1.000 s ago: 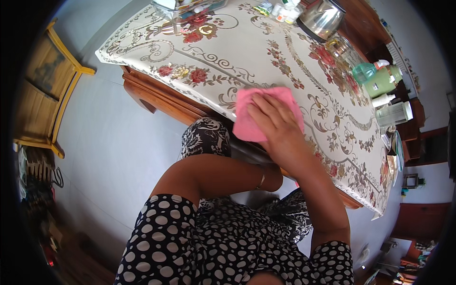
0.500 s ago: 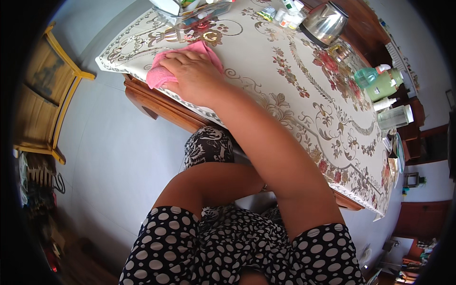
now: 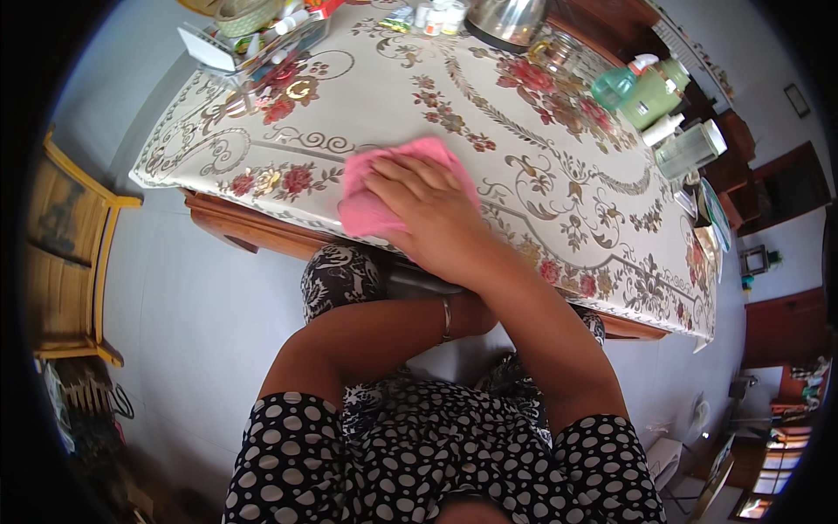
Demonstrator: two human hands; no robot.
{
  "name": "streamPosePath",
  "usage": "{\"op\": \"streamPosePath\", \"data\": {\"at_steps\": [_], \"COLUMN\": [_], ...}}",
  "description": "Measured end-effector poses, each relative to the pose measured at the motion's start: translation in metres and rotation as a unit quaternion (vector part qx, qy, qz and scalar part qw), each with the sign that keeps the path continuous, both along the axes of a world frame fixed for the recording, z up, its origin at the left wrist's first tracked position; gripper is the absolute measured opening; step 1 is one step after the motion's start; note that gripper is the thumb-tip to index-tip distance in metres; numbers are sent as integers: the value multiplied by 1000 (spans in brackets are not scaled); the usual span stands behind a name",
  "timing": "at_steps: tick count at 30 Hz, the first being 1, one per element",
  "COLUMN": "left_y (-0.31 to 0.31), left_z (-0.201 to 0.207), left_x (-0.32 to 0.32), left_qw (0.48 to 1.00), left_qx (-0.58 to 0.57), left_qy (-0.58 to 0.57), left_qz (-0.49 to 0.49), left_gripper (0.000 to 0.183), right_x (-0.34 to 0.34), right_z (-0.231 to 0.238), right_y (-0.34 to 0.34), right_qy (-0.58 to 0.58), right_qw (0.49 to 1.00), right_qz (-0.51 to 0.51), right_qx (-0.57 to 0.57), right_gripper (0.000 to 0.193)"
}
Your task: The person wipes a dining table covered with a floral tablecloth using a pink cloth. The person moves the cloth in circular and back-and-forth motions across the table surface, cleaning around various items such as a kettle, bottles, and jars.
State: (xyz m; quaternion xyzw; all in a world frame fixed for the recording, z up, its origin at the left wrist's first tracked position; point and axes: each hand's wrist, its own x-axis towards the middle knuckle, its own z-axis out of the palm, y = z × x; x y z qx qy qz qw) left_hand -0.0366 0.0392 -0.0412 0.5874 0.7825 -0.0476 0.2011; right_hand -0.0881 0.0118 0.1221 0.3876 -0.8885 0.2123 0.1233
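Cloth (image 3: 360, 203) lies on tbl cover (image 3: 375, 100) nr front edge, under your R hand (image 3: 439, 229), fingers laid flat over it, slightly apart. L hand (image 3: 477, 313) is partly behind R forearm (image 3: 546, 319); fingers hidden, can't tell. Looks mid-wipe; next stroke prob. calls for flat palm, even pressure, w/o rucking tbl cover.

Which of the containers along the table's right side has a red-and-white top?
The teal bottle, left of the big green container; no other top in that group shows red.
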Motion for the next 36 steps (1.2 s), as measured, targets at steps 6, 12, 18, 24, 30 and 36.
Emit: {"op": "streamPosePath", "data": {"at_steps": [6, 12, 18, 24, 30, 36], "left_y": [-11, -16, 9, 9, 3, -1], "left_z": [7, 22, -69, -16, -21, -19], "left_x": [5, 8, 10, 9, 11, 11], "left_qw": [999, 997, 999, 991, 994, 997], "left_qx": [-43, -72, -48, -119, -98, -70], "left_qy": [-8, -13, -3, 29, 14, 3], "left_qz": [-5, -9, 16, -53, -44, -35], "left_gripper": [22, 23, 23, 23, 23, 22], "right_x": [51, 91, 137, 111, 28, -41], "right_z": [13, -7, -15, -26, -16, -23], "right_y": [120, 294, 471, 472, 333, 204], "right_qy": [-2, 54, 5, -32, 68, 116], "right_qw": [987, 925, 803, 671, 876, 957], "right_qz": [-156, -376, -593, -727, -474, -267], "right_qx": [38, 14, 60, 143, 56, 8], "right_gripper": [59, 48, 45, 57, 41, 43]}}
